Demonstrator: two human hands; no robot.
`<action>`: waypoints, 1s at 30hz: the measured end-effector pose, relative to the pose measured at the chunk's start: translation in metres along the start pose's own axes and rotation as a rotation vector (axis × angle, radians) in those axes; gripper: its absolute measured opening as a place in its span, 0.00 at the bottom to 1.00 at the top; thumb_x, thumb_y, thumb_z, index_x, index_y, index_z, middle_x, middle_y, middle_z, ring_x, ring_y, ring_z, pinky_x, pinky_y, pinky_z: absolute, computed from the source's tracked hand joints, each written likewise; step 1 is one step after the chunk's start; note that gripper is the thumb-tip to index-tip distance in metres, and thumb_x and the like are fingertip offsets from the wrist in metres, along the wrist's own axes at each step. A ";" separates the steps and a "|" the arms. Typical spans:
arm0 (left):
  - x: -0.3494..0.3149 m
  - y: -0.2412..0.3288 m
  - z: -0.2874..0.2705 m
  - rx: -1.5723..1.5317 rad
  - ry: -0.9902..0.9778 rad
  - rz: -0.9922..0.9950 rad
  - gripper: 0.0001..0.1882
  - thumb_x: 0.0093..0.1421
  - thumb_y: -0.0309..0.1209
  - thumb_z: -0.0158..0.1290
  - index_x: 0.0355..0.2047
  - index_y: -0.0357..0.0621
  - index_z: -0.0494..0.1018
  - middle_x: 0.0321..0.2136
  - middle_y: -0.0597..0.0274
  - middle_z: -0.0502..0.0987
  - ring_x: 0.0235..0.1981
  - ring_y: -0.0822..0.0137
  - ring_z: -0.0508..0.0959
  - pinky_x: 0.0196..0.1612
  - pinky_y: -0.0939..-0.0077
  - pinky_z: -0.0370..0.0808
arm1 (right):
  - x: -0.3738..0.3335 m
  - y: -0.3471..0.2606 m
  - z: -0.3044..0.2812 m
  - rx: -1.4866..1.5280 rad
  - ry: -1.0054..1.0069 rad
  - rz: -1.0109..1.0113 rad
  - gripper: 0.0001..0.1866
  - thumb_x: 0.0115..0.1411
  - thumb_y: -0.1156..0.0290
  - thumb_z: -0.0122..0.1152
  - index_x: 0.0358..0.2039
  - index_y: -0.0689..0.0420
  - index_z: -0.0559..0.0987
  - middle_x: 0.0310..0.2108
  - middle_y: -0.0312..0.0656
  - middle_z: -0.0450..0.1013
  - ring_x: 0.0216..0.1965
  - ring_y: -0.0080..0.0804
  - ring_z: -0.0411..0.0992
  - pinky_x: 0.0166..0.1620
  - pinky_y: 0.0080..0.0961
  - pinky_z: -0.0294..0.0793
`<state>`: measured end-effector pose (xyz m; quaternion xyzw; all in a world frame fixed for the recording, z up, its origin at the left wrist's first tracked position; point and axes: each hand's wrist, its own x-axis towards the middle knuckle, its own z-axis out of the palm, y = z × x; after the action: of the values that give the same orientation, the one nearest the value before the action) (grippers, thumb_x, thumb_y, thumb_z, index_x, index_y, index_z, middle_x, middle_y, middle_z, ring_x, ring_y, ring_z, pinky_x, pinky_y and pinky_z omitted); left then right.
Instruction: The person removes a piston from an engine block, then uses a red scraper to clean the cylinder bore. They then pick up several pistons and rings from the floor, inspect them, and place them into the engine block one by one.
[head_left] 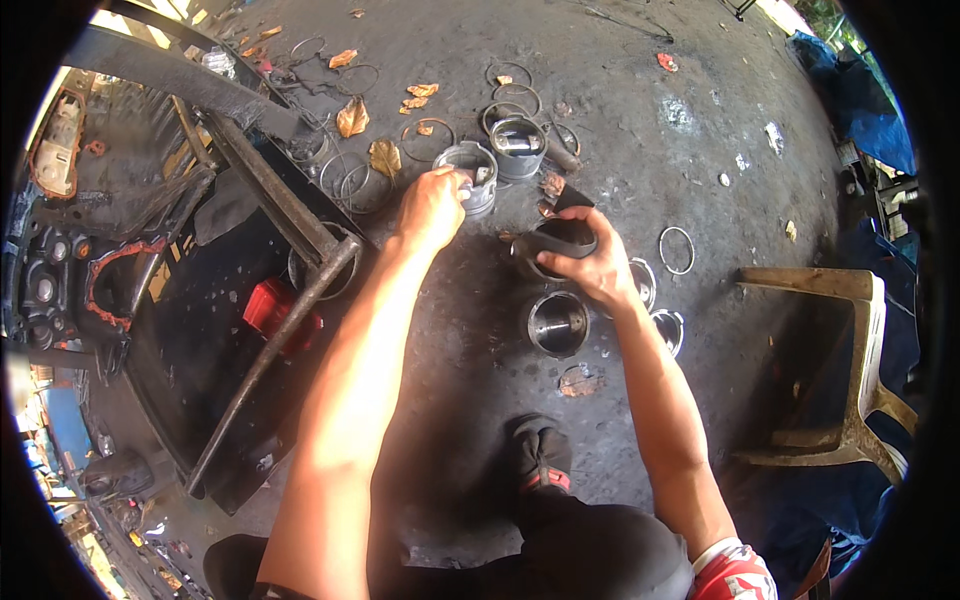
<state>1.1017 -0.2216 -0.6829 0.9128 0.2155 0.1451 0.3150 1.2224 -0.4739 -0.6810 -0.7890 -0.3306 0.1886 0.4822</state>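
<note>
On the floor (630,120), between metal frame (272,190) and plastic chair (866,320): the parts lie about, a grey piston (482,200) nearer the floor's left side, a second piston (517,168) just beyond it.
Progress: partway, I judge; two parts are at the hands, while the open cylinder (558,340) and second piston lie untouched.
Left over: the thin ring (677,229) lies loose toward the chair (how many parts need handling, I cannot tell).
Left hand (432,208): reaches far forward, fingers curled at the grey piston's rim; whether they grip is hidden.
Right hand (595,262): clamped on a dark cup-shaped part (550,240), thumb on the near side, forearm slanting inward.
</note>
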 end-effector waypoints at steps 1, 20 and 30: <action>0.000 0.007 -0.007 -0.014 0.000 -0.020 0.09 0.62 0.23 0.58 0.42 0.36 0.84 0.44 0.43 0.84 0.49 0.47 0.84 0.54 0.60 0.79 | -0.001 -0.002 -0.005 0.136 0.002 0.034 0.39 0.44 0.56 0.85 0.54 0.56 0.77 0.50 0.46 0.76 0.52 0.38 0.76 0.56 0.37 0.76; -0.093 0.078 -0.067 -0.796 0.030 -0.139 0.25 0.65 0.24 0.62 0.62 0.35 0.73 0.45 0.60 0.81 0.53 0.69 0.79 0.54 0.73 0.78 | -0.015 -0.044 0.044 1.321 -0.098 0.279 0.56 0.49 0.63 0.82 0.74 0.51 0.57 0.61 0.48 0.72 0.63 0.45 0.70 0.65 0.48 0.71; -0.134 0.070 0.007 -1.464 -0.185 -0.406 0.42 0.55 0.33 0.73 0.66 0.39 0.65 0.56 0.58 0.75 0.58 0.63 0.76 0.62 0.64 0.75 | -0.018 -0.046 0.048 1.229 -0.211 0.218 0.67 0.49 0.67 0.84 0.79 0.46 0.44 0.60 0.47 0.70 0.62 0.41 0.68 0.67 0.42 0.66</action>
<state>1.0093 -0.3396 -0.6608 0.4222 0.2009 0.1132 0.8767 1.1643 -0.4410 -0.6627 -0.3744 -0.1254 0.4689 0.7901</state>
